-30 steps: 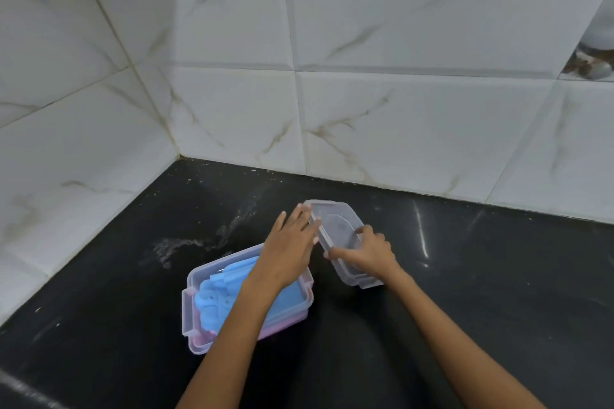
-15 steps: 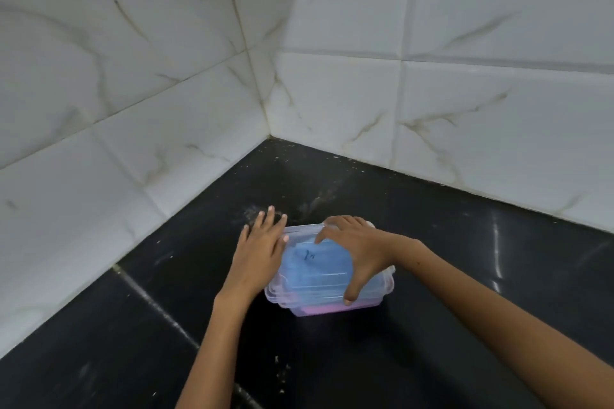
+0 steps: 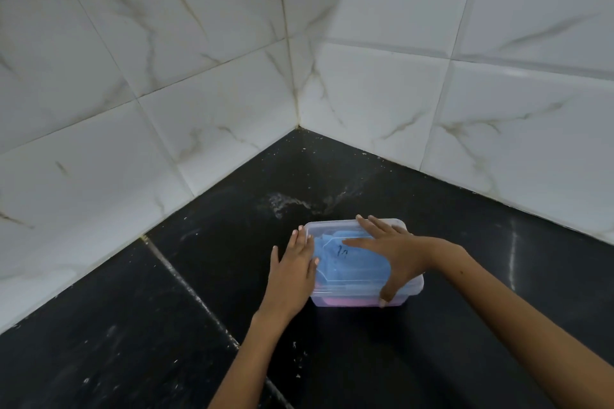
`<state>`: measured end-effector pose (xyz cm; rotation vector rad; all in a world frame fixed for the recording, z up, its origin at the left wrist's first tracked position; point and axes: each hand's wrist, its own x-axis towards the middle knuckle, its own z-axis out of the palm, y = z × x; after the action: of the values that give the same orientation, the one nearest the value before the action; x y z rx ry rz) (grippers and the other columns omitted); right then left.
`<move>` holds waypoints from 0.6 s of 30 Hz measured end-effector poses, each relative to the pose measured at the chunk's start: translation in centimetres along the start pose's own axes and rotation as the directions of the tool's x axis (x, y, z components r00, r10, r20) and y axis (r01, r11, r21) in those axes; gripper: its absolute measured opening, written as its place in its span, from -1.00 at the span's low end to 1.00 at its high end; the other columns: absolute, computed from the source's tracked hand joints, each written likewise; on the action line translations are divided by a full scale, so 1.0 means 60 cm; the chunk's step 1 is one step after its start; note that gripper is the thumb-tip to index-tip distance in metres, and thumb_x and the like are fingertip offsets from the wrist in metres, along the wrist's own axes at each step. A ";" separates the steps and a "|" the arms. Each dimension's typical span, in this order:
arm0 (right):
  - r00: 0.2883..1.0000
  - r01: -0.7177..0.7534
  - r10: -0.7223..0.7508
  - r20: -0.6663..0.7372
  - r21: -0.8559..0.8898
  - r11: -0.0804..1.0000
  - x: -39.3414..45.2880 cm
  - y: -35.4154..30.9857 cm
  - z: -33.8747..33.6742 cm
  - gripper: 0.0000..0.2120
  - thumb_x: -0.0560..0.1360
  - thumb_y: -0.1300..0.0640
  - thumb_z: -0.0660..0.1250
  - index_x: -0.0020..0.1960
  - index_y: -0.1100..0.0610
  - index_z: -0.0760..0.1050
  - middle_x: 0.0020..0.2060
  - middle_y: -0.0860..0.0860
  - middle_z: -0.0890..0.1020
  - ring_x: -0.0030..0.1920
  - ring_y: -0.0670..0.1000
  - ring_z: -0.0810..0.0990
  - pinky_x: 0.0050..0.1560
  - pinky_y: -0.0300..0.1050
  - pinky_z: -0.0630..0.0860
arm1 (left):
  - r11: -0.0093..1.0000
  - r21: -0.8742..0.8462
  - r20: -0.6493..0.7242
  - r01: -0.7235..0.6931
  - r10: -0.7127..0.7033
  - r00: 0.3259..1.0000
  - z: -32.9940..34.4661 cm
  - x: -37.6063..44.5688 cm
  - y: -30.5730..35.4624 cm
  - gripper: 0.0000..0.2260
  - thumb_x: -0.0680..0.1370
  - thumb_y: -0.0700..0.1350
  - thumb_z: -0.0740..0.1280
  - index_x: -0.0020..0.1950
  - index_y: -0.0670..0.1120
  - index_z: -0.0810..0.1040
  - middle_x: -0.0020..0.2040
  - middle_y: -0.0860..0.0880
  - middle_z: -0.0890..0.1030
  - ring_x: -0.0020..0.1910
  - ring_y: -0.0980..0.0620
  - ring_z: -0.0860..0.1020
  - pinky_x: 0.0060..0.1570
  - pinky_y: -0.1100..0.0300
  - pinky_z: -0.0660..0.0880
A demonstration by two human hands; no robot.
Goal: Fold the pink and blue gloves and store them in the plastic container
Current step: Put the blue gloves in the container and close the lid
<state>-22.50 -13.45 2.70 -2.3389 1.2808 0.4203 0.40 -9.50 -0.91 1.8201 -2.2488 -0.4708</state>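
Note:
A clear plastic container sits on the black counter with its clear lid on top. Through the plastic I see the folded blue glove uppermost and the pink glove beneath it at the bottom. My left hand rests flat with straight fingers against the container's left end. My right hand lies spread across the lid, its fingers reaching the far edge and the thumb hooked over the near right edge.
The black stone counter runs into a corner of white marbled wall tiles. A pale seam crosses the counter diagonally left of the container. White specks and a dusty smear lie behind the container.
The lid went from beside the container onto it. My right hand spread flatter over the lid and my left hand stayed at the left end. The view shifted toward the wall corner.

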 end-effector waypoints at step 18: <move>0.871 -0.214 0.210 -0.444 0.042 0.976 0.017 -0.057 0.104 -0.43 0.60 -0.17 -0.13 0.52 -0.05 -0.24 0.52 0.03 -0.29 0.53 0.05 -0.29 0.48 0.05 -0.30 | 0.984 0.162 -0.102 -0.079 0.097 0.990 0.054 0.040 0.046 -0.53 0.65 0.01 -0.07 0.54 -0.10 -0.01 0.58 -0.08 -0.05 0.55 -0.01 -0.09 0.51 0.02 -0.10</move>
<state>-19.39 -9.35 -2.35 -2.3922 1.7588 -0.0616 -3.80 -10.94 -2.99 1.7610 -2.3378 -0.1777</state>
